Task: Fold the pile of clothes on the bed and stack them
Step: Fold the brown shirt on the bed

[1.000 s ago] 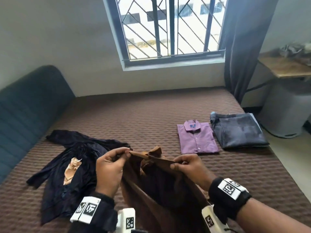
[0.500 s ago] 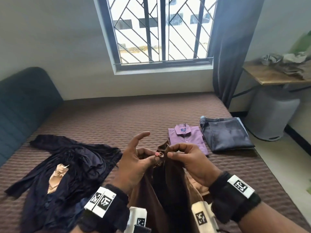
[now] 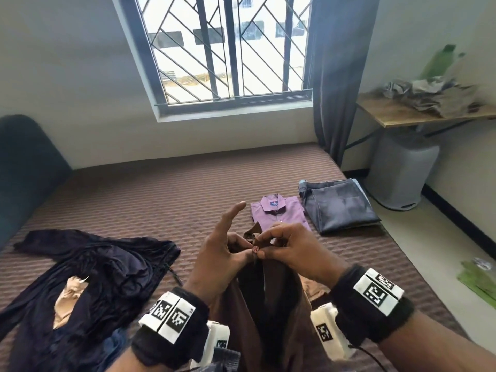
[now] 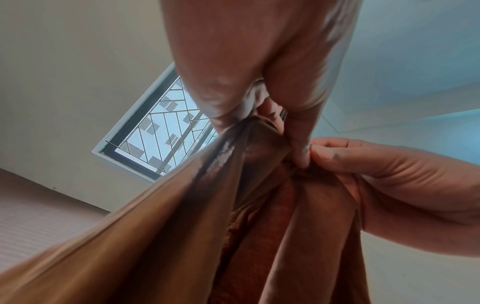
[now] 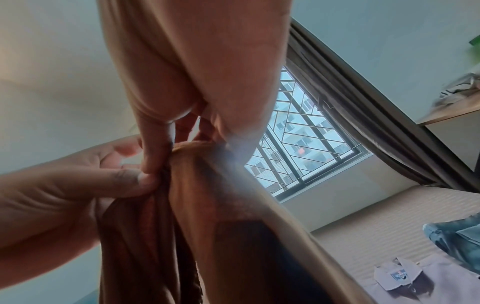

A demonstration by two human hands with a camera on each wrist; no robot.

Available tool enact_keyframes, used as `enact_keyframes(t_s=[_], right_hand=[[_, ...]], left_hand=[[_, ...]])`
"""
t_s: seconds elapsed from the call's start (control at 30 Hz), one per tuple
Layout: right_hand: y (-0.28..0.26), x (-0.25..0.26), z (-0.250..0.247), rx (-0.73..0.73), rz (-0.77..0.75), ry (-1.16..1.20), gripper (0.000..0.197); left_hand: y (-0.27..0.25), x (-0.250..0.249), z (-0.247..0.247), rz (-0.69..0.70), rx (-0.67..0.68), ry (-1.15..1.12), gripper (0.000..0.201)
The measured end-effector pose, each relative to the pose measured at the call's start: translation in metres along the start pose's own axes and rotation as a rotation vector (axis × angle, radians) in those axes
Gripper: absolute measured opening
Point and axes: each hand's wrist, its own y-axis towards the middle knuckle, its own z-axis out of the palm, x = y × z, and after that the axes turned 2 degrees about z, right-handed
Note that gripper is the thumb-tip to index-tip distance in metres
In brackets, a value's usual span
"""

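Note:
I hold a brown shirt [image 3: 271, 304] up in front of me, above the bed [image 3: 161, 194]. My left hand [image 3: 222, 253] pinches one front edge of the brown shirt [image 4: 207, 205] with thumb and a finger, its index finger sticking up. My right hand [image 3: 290, 251] pinches the other edge of the brown shirt [image 5: 221, 205], right at a small button [image 3: 255, 248]. The two hands meet at the collar. A dark navy garment [image 3: 94, 277] lies crumpled at the left over a tan piece [image 3: 69, 296]. Folded further off are a purple shirt [image 3: 279, 213] and dark grey trousers [image 3: 338, 208].
A dark headboard [image 3: 24, 167] bounds the bed on the left. The window [image 3: 228, 49] and curtain [image 3: 338, 76] are at the back wall. To the right stand a wooden shelf [image 3: 402, 114] with clutter and a grey bin [image 3: 400, 175] on the floor.
My hands came together from a wide hold on the collar and rose, bringing the two front edges of the brown shirt to meet at a button. The view tilted slightly upward.

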Motion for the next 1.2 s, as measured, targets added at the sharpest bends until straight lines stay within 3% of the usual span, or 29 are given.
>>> enact_keyframes(t_s=[0.13,0.23,0.37,0.57,0.8,0.93,1.1,1.2], right_hand=[[0.0,-0.004,0.001,0.017,-0.065,-0.102,0.024],[0.0,-0.011,0.005,-0.025,-0.19,-0.196,0.021],[0.002,-0.023,0.011,-0.147,-0.346,-0.272,0.015],[0.006,-0.034,0.019,-0.259,-0.385,-0.26,0.014],[0.008,-0.031,0.023,-0.275,-0.264,-0.205,0.018],[0.01,-0.031,0.029,-0.279,-0.181,-0.306,0.02],[0.011,-0.028,0.034,-0.189,-0.059,-0.553,0.013],[0.019,-0.034,0.024,-0.11,-0.025,-0.638,0.014]], left_hand=[[0.002,0.005,-0.002,-0.037,0.027,0.057,0.079],[0.001,0.007,-0.001,-0.032,0.058,0.077,0.041],[0.002,0.018,0.004,-0.053,-0.073,0.177,0.016],[0.006,0.024,0.009,0.08,-0.183,0.292,0.015],[0.003,0.03,0.009,0.245,-0.168,0.301,0.021],[0.005,0.028,0.011,0.306,-0.103,0.349,0.021],[0.008,0.038,0.013,0.215,-0.075,0.367,0.023],[0.009,0.043,0.009,0.064,0.067,0.356,0.01]])
